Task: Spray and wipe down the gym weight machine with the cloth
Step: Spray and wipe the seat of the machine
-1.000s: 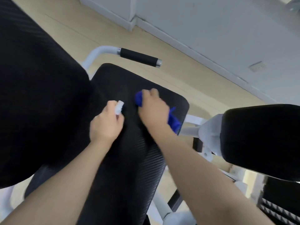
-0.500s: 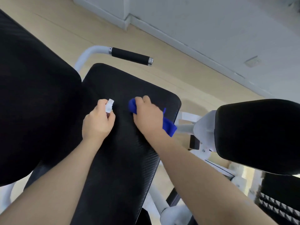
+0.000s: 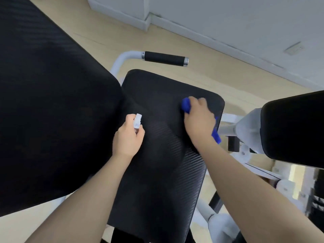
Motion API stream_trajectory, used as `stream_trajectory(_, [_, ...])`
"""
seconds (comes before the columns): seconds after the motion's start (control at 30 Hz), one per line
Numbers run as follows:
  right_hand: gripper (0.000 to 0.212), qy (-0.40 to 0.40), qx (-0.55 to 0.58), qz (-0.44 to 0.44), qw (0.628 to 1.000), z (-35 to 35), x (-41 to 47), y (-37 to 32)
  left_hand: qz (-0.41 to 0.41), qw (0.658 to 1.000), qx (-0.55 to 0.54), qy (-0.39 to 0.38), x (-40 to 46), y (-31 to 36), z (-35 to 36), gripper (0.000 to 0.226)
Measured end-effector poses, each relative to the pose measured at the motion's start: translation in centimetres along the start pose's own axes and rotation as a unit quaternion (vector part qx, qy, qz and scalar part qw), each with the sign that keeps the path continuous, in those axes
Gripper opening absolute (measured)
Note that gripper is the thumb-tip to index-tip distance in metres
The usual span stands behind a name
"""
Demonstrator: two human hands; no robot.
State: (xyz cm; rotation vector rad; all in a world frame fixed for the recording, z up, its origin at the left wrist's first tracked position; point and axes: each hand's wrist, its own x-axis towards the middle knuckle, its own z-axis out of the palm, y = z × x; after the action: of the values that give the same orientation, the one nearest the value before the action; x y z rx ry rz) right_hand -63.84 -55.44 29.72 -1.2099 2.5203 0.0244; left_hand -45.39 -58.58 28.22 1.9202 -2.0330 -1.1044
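Observation:
The weight machine's black padded seat [image 3: 157,165] fills the middle of the view. My right hand [image 3: 199,120] grips a blue cloth [image 3: 186,104] and presses it on the seat's far right corner; a tail of the cloth hangs off the seat's right edge by my wrist. My left hand [image 3: 128,137] holds a small white spray bottle [image 3: 137,121] over the seat's left side, with only the bottle's top showing above my fingers.
A large black back pad [image 3: 49,106] stands close on the left. Another black pad [image 3: 294,130] on a white frame [image 3: 245,128] sits at the right. A black-gripped handle [image 3: 164,58] juts beyond the seat. Wood floor and a white wall lie behind.
My right hand has slid the blue cloth toward the seat's far right corner. My left hand with the spray bottle stayed near the seat's left side.

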Motion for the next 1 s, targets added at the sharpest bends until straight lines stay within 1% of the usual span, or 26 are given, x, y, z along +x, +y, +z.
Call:
stream_trajectory(0.03, [0.042,-0.023,-0.006,-0.051,0.998,0.9,-0.9,-2.0,-0.005,1.0,0.005,0.003,0.0,-0.3,-0.1,0.028])
stream_trajectory(0.1, [0.05,-0.072,-0.039,-0.178,0.981,2.6,-2.5,-5.4,-0.01,1.0,0.007,0.022,0.2,-0.7,-0.3,0.03])
stream_trajectory(0.17, [0.056,-0.082,-0.072,-0.252,0.962,2.9,-2.4,-6.1,-0.002,0.999,-0.005,0.032,0.6,-0.9,-0.3,0.03])
stream_trajectory(0.2, [0.056,-0.069,-0.08,-0.266,0.958,2.4,-1.8,-5.3,-0.002,0.999,-0.014,0.033,0.7,-1.0,-0.5,0.029])
stream_trajectory(0.23, [0.053,-0.047,-0.09,-0.257,0.961,1.9,-1.1,-4.0,-0.006,0.999,-0.023,0.035,0.8,-1.1,-0.6,0.026])
stream_trajectory(0.27, [0.051,-0.021,-0.094,-0.221,0.97,1.2,-0.2,-2.5,-0.013,0.999,-0.031,0.039,0.9,-1.2,-0.7,0.025])
stream_trajectory(0.33, [0.048,0.03,-0.076,-0.096,0.992,-0.3,1.2,0.4,-0.026,0.998,-0.038,0.045,1.1,-1.4,-0.8,0.024])
stream_trajectory(0.37, [0.047,0.046,-0.063,-0.044,0.996,-0.5,1.5,1.0,-0.032,0.998,-0.04,0.045,1.2,-1.6,-0.8,0.024])
stream_trajectory(0.4, [0.045,0.056,-0.05,-0.015,0.997,-0.3,1.6,0.9,-0.038,0.997,-0.042,0.044,1.4,-1.7,-0.8,0.024])
stream_trajectory(0.47, [0.041,0.06,-0.016,-0.014,0.998,0.7,1.6,-0.9,-0.041,0.997,-0.045,0.04,1.5,-1.9,-0.7,0.024])
stream_trajectory(0.53, [0.041,0.055,0.014,-0.061,0.997,2.1,1.6,-3.8,-0.043,0.997,-0.042,0.042,1.7,-2.0,-0.5,0.023])
stream_trajectory(0.63, [0.041,0.014,0.035,-0.168,0.985,4.1,0.3,-7.8,-0.041,0.997,-0.034,0.05,1.7,-2.1,-0.4,0.024])
stream_trajectory(0.7, [0.043,-0.011,0.032,-0.266,0.963,4.5,-0.8,-8.2,-0.03,0.997,-0.043,0.058,1.6,-2.1,-0.4,0.025])
stream_trajectory(0.77, [0.041,0.023,0.005,-0.373,0.927,4.3,-0.3,-6.6,-0.031,0.996,-0.051,0.064,1.5,-2.0,-0.5,0.025])
stream_trajectory(0.8, [0.038,0.045,-0.021,-0.408,0.912,3.9,0.5,-5.6,-0.037,0.996,-0.052,0.063,1.5,-1.9,-0.6,0.024])
stream_trajectory(0.83, [0.037,0.06,-0.043,-0.414,0.907,3.3,1.7,-4.8,-0.041,0.996,-0.051,0.064,1.5,-1.8,-0.6,0.023])
stream_trajectory(0.87, [0.036,0.063,-0.053,-0.391,0.917,2.6,3.0,-4.5,-0.044,0.996,-0.05,0.065,1.5,-1.8,-0.6,0.023])
stream_trajectory(0.93, [0.036,0.054,-0.043,-0.285,0.956,1.7,5.0,-5.5,-0.047,0.996,-0.048,0.061,1.5,-1.8,-0.5,0.021])
stream_trajectory(1.0, [0.041,0.062,-0.002,-0.188,0.98,2.3,6.3,-8.1,-0.048,0.996,-0.046,0.057,1.7,-2.0,-0.3,0.02])
